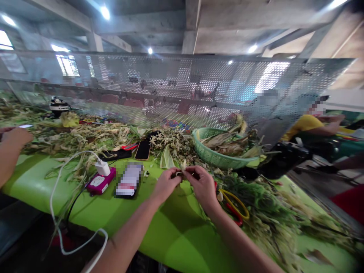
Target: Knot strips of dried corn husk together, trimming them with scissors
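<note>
Above the green tabletop (170, 231), my left hand (167, 184) and my right hand (201, 185) meet fingertip to fingertip. Both are closed in a pinch on a small pale piece of corn husk (184, 165), its tip poking up between them. The rest of that piece is hidden by the fingers. Just beyond my left hand stands a pale green husk leaf (167, 157). Beside my right wrist lies a tool with yellow and red looped handles (239, 206), partly covered by my forearm.
A green basket (218, 157) of dry husks stands behind, before a perforated metal screen (170, 87). Two phones (129, 182) and a magenta power strip (101, 182) with a white cable lie left. Husk strips (273, 212) pile right. Another person's hand (18, 136) is far left.
</note>
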A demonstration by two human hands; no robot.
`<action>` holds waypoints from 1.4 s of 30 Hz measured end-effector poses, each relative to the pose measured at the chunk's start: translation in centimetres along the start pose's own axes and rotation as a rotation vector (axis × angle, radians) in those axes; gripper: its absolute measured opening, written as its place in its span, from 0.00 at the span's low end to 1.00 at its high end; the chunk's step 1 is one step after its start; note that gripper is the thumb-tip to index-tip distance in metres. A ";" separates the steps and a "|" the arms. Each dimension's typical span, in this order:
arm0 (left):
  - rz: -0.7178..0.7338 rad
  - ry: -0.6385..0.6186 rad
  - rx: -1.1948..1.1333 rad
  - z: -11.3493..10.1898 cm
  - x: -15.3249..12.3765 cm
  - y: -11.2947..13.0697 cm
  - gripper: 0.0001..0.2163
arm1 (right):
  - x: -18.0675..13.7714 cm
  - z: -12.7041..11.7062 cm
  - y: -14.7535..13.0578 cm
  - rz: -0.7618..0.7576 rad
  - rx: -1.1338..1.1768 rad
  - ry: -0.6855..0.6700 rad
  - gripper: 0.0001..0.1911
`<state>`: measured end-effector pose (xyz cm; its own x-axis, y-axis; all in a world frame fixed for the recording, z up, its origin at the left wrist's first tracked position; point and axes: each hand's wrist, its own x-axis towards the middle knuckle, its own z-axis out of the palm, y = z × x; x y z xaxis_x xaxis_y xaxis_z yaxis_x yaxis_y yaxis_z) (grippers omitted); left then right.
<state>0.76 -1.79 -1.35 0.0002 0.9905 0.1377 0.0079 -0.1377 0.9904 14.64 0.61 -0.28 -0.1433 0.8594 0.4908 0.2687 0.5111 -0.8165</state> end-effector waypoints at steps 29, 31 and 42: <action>-0.128 0.063 -0.258 -0.5 0.3 -0.3 0.10 | 0.5 -0.4 0.1 0.440 0.569 -0.026 0.17; -0.146 0.060 -0.222 -0.5 0.3 -0.4 0.09 | 0.9 -0.8 0.1 0.423 0.630 0.020 0.15; -0.135 0.107 -0.054 -0.6 0.8 -1.4 0.09 | 0.6 -0.6 -1.3 0.301 0.570 -0.138 0.14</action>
<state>0.13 -0.78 -2.63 -0.1032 0.9947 0.0010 -0.0534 -0.0066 0.9985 14.79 0.42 1.30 -0.2715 0.9407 0.2033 -0.2254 0.1432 -0.9637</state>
